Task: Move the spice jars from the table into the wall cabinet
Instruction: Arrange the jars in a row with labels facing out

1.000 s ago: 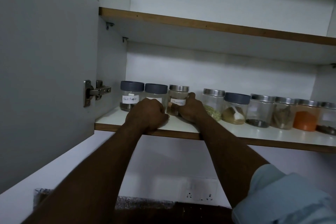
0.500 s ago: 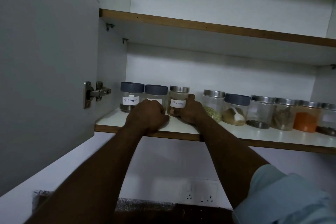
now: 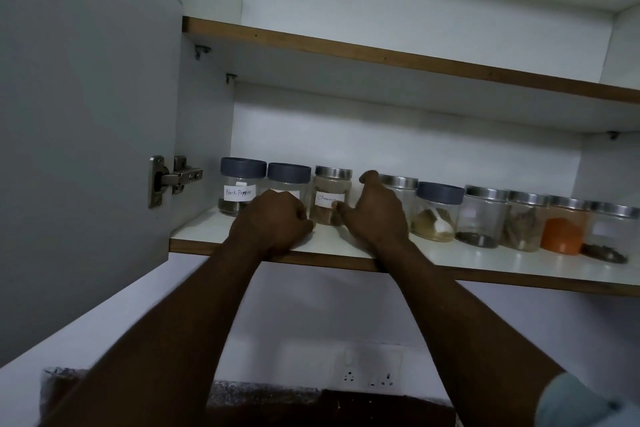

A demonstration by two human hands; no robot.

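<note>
On the wall cabinet's lower shelf (image 3: 450, 262) a row of spice jars stands along the back. From the left come the Black Pepper jar (image 3: 239, 184), a second grey-lidded jar (image 3: 289, 174) and a steel-lidded cinnamon jar (image 3: 330, 189). My left hand (image 3: 273, 220) is a closed fist resting on the shelf in front of the second jar, hiding its lower half. Whether the fist touches that jar is hidden. My right hand (image 3: 375, 215) is just right of the cinnamon jar, thumb raised and fingers apart, with one fingertip by its label.
Further right stand a steel-lidded jar (image 3: 400, 184), a grey-lidded jar with a spoon (image 3: 437, 211) and several more, one with orange powder (image 3: 561, 230). The open cabinet door (image 3: 86, 114) with its hinge (image 3: 173, 178) is at the left. An upper shelf (image 3: 381, 57) runs above. A wall socket (image 3: 369, 374) is below.
My right hand has come off the cinnamon jar and shifted slightly right, its fingers opening. The jar stays on the shelf. My left fist has not moved.
</note>
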